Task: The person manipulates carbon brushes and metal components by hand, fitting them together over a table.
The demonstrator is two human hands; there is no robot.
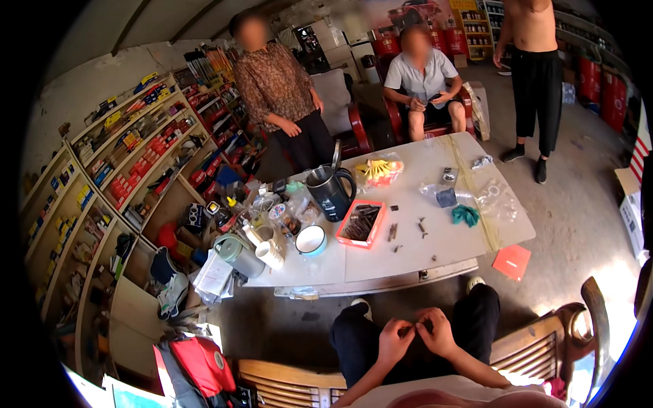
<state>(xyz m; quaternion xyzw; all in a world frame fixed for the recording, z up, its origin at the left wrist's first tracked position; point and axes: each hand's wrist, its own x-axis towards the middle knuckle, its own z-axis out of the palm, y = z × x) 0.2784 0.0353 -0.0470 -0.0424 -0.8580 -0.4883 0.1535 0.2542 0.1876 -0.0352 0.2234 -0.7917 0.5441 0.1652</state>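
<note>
My left hand [393,341] and my right hand [436,332] meet above my lap, in front of the table. The fingers of both are pinched together, almost touching each other. Something small and dark seems to sit between the fingertips, too small to name. Ahead of them on the white table [306,267] stands a red open box [381,234] filled with dark metal pieces. To its right lie loose small metal pieces [392,232] and a few more bits [422,227].
Left on the table crowd a dark kettle [329,195], a bowl [311,242], paper cups [270,254] and a grey-green jug [239,256]. Bananas [378,170] and a green cloth [465,215] lie farther off. Three people are beyond. Stocked shelves [129,156] line the left wall.
</note>
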